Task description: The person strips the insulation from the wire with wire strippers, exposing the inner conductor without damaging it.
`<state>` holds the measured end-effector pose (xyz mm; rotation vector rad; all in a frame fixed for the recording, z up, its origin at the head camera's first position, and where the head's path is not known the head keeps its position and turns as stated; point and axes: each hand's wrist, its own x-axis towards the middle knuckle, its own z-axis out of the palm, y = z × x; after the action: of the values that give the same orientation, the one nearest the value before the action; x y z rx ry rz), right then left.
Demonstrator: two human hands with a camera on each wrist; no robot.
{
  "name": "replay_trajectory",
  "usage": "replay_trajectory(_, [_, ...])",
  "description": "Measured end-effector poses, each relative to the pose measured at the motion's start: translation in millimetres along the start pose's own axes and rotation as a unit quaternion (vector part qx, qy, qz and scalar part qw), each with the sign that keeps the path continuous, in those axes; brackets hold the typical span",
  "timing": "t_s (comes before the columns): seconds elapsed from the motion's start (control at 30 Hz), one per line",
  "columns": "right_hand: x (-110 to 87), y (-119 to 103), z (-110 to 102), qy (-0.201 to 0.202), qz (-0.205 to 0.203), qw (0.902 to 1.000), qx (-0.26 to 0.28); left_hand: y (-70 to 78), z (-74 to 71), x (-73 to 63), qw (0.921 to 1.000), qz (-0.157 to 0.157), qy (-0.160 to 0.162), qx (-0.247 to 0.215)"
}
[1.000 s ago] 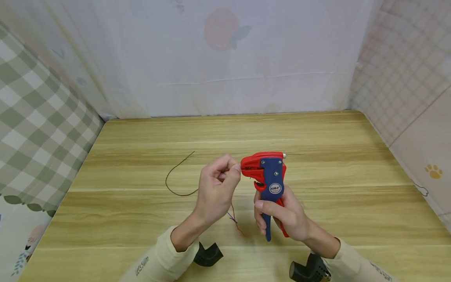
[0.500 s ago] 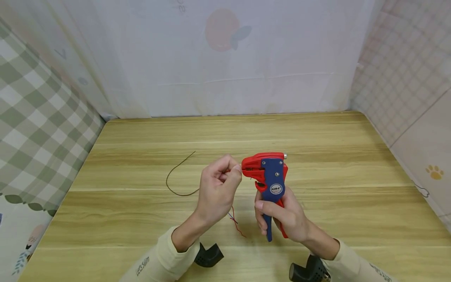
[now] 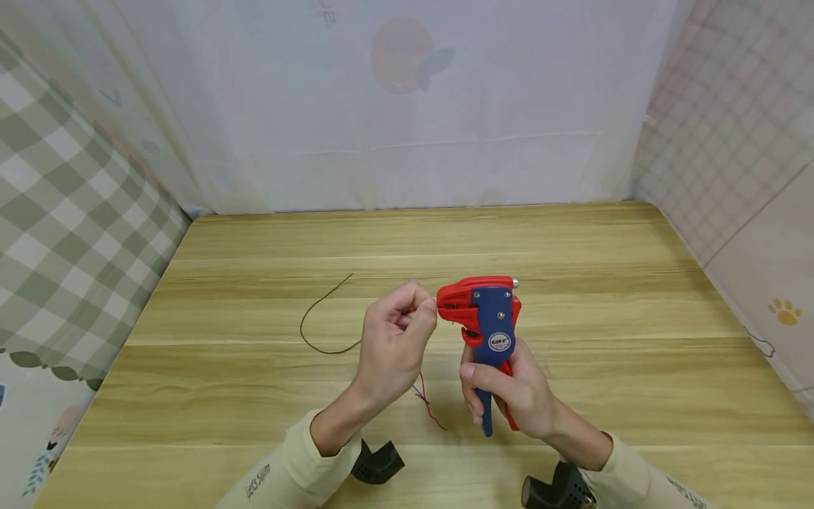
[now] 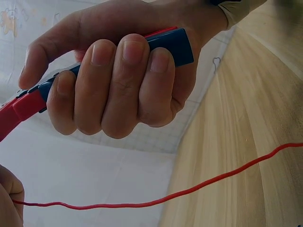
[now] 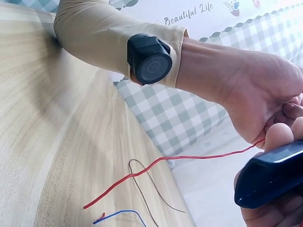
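Observation:
Between thumb and fingers, my left hand (image 3: 391, 346) pinches a red wire (image 4: 189, 190), right at the nose of the wire stripper (image 3: 492, 322). The rest of the wire hangs loosely below that hand. My right hand (image 3: 515, 389) grips the red and blue stripper by its handles, fingers wrapped round them in the left wrist view. The tool stands upright, its red head pointing left. Whether the wire's end sits between the stripper's jaws is too small to tell; my left fingertips cover that spot.
A thin dark wire (image 3: 305, 314) lies curved on the wooden table (image 3: 222, 410), left of the hands. In the right wrist view a blue wire (image 5: 120, 211) and a short red piece (image 5: 102, 216) lie there too. A white curtain (image 3: 509, 106) stands behind the table.
Both hands and the stripper shift very slightly right and down in the head view. The hold on wire and tool looks the same.

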<state>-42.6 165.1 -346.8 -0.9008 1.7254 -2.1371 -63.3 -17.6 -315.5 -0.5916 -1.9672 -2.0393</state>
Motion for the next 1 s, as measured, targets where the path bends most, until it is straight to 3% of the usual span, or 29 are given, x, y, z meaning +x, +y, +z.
replay_trajectory(1.0, [-0.1, -1.6, 1.8, 0.020, 0.004, 0.9996, -0.019, 1.2, 1.0, -1.5, 1.0000, -0.003, 0.006, 0.004])
